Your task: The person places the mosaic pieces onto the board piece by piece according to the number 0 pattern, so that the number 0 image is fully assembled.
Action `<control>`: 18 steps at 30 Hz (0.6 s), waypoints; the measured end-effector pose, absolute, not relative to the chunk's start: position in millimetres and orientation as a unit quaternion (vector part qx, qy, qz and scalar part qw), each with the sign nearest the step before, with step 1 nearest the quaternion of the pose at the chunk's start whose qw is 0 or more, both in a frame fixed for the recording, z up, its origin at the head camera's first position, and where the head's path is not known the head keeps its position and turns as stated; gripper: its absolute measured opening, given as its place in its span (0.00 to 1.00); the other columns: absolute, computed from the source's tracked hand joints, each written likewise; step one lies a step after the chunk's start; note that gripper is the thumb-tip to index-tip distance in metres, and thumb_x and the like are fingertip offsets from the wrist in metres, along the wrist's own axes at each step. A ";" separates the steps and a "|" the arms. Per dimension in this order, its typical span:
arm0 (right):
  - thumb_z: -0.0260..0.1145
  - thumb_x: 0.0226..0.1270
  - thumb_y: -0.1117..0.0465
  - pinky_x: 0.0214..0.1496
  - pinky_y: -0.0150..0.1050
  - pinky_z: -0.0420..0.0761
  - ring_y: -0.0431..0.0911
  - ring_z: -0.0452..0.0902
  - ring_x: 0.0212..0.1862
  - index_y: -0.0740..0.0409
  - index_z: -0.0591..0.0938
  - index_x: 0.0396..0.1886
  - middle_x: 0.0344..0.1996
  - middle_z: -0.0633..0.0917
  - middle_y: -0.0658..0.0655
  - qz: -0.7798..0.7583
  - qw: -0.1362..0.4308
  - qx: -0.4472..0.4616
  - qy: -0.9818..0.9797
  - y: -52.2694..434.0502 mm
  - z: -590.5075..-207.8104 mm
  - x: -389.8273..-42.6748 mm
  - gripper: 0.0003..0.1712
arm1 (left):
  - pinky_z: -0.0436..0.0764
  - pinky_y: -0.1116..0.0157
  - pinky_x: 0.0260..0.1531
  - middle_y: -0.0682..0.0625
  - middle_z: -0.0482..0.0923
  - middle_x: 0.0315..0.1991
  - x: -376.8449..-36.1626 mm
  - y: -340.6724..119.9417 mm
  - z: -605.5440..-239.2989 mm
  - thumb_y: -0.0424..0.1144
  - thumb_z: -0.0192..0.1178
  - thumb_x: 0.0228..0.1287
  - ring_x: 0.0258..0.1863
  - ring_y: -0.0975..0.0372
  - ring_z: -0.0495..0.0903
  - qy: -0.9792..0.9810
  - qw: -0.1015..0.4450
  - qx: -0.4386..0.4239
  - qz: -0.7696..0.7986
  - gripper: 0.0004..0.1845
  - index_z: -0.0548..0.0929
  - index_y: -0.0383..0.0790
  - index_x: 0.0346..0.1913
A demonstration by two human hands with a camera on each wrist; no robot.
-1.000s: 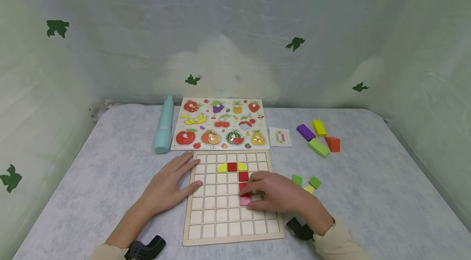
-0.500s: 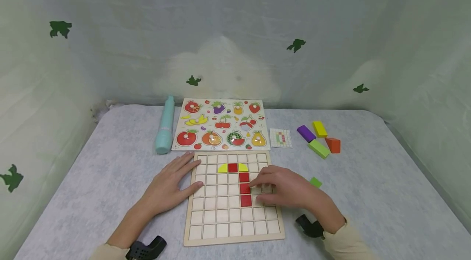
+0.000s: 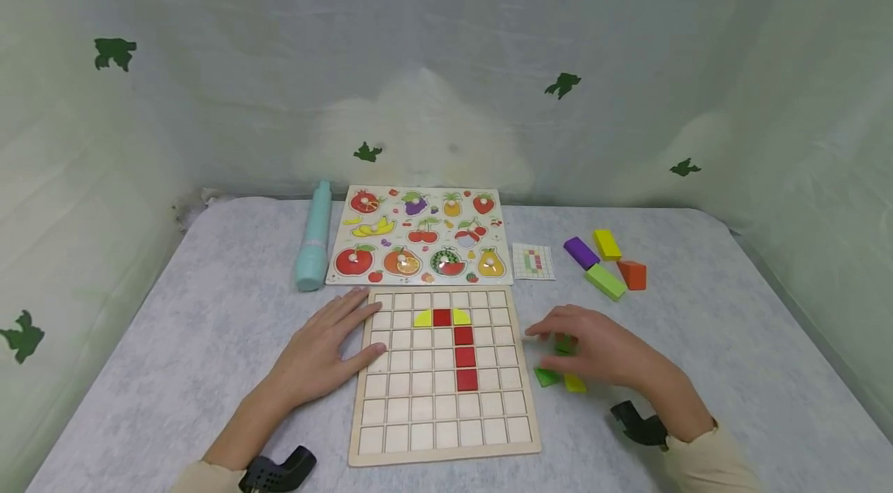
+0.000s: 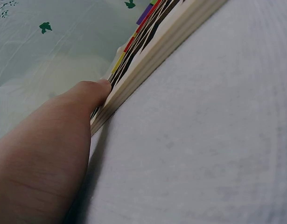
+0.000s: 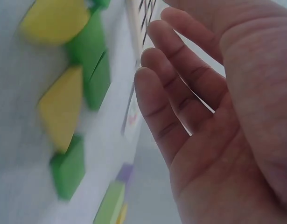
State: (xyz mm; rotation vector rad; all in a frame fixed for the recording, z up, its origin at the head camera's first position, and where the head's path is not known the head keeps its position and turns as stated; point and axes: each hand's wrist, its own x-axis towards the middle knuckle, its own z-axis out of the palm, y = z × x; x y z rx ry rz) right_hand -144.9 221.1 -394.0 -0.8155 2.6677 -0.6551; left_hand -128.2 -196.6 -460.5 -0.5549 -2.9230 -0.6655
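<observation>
A wooden grid board (image 3: 420, 386) lies in front of me in the head view. My left hand (image 3: 314, 357) rests along its left edge, fingertips and thumb on the frame. Three red squares (image 3: 467, 380) form a column in the grid. Above them, another red square (image 3: 442, 318) sits between a yellow curved piece (image 3: 422, 318) and a second yellow curved piece (image 3: 460, 317). Right of the board, my right hand (image 3: 600, 342) hovers with loosely bent fingers, holding nothing. Below it lie loose green blocks (image 5: 68, 168) and yellow curved pieces (image 5: 63, 109), partly hidden by the hand in the head view.
Behind the board lies a fruit puzzle (image 3: 446, 229), with a light-blue tapered cylinder (image 3: 312, 245) on its left and a small pattern card (image 3: 533, 262) on its right. Farther right are purple (image 3: 580, 252), yellow (image 3: 607, 244), light-green (image 3: 605, 282) and orange blocks (image 3: 632, 274).
My right hand has left the lowest red square, which stays in its cell, and moved right, off the board, to above the loose pieces. The left hand has stayed put.
</observation>
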 end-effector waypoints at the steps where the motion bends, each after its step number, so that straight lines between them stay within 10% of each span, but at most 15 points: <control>1: 0.76 0.64 0.47 0.43 0.33 0.80 0.37 0.75 0.42 0.40 0.87 0.57 0.43 0.84 0.37 -0.226 0.138 -0.279 0.923 225.0 -394.3 -144.7 0.21 | 0.67 0.38 0.72 0.44 0.63 0.79 -128.2 -196.7 -460.5 0.63 0.64 0.66 0.78 0.45 0.62 -0.958 0.047 -0.182 -0.218 0.38 0.75 0.48 0.73; 18: 0.78 0.62 0.54 0.44 0.33 0.82 0.34 0.75 0.43 0.49 0.87 0.55 0.46 0.85 0.41 -0.220 0.138 -0.243 0.934 272.3 -405.5 -133.3 0.21 | 0.66 0.38 0.72 0.43 0.64 0.78 -127.5 -196.3 -458.7 0.61 0.66 0.65 0.77 0.44 0.62 -0.957 0.046 -0.184 -0.222 0.37 0.76 0.46 0.72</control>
